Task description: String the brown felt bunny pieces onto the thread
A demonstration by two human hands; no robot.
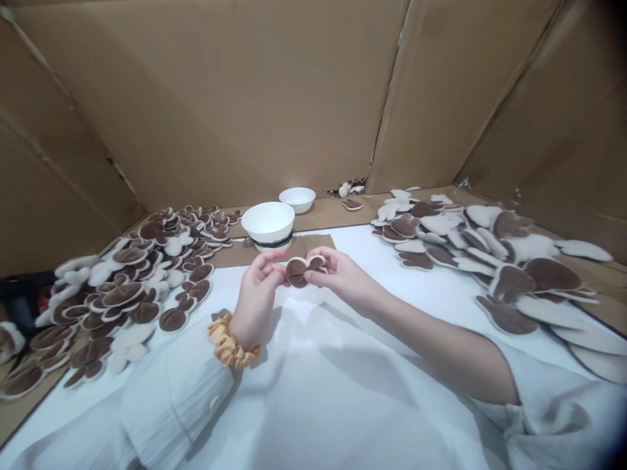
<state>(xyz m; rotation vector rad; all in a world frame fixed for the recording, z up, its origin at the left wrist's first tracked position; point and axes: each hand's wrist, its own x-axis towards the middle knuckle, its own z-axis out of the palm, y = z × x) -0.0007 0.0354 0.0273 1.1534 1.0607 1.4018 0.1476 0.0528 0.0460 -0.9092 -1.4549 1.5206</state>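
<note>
Head view: right hand pinches right end of lobed brown plush piece with cream edging, held up between fingers. Left hand: thumb and finger at its left edge, can't tell if gripping. Probably light, soft, non-slip; hold by edges. Round white bowl with black band beyond fingers.

Held piece: brown face, cream edging; pieces at left: brown with cream edging, some showing plain off-white; pieces at right: brown and off-white mixed; larger bowl: white, ringed by black band; smaller bowl: plain white; tabletop: white; cardboard walls: plain tan; scrunchie: solid golden orange; sleeves: pale greyish white
</note>
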